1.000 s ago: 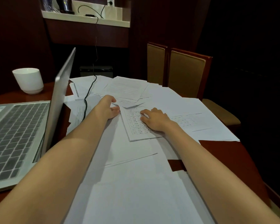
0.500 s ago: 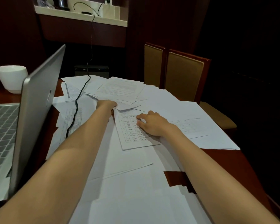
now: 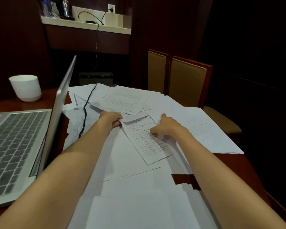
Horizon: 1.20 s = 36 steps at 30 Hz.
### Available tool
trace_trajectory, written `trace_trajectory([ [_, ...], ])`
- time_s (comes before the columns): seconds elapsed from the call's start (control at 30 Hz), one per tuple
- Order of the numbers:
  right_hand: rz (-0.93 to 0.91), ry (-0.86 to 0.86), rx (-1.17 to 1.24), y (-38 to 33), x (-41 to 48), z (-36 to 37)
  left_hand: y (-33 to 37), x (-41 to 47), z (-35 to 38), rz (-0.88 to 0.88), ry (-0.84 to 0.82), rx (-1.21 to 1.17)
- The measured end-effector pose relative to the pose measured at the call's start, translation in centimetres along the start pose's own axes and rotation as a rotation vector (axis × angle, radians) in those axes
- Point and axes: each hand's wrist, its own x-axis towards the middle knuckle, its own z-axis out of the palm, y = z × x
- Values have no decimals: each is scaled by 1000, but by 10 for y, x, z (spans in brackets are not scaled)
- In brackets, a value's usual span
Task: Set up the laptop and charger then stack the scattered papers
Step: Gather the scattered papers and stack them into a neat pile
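The scattered papers [image 3: 139, 187] lie loose and overlapping across the bench [image 3: 234, 169]. With no squared stack in view, we judge stacking barely begun. The left hand [image 3: 111, 119] curls its fingers round the edge of the far sheets. The right hand [image 3: 165, 125] rests bent-fingered on a tabled sheet [image 3: 144, 146] just beside it; we cannot tell whether it pinches. The laptop [image 3: 15, 146] stands open at the left. The charger cable [image 3: 85, 111] runs over the far-left sheets toward a wall outlet [image 3: 111, 8]; its laptop end is hidden. A white cup [image 3: 26, 87] stands far left.
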Motion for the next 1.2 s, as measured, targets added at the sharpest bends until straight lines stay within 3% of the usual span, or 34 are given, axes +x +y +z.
trace_trajectory([
  [0.3,-69,244,-357,7,-12,-6,6,-34,-14,-42,-82,178],
  [0.53,-16,391,-154,10,-26,-12,-2,-48,-16,14,-67,387],
  [0.73,-69,500,31,9,-46,-14,-5,-67,-15,104,-125,403],
  [0.87,-114,572,134,7,-59,-13,-5,-85,-16,187,-144,537],
  [1.03,-187,597,250,8,-73,-7,-7,-121,-14,195,-300,662],
  [1.2,-273,475,447,1,-89,-7,-18,-155,-6,-19,-628,817],
])
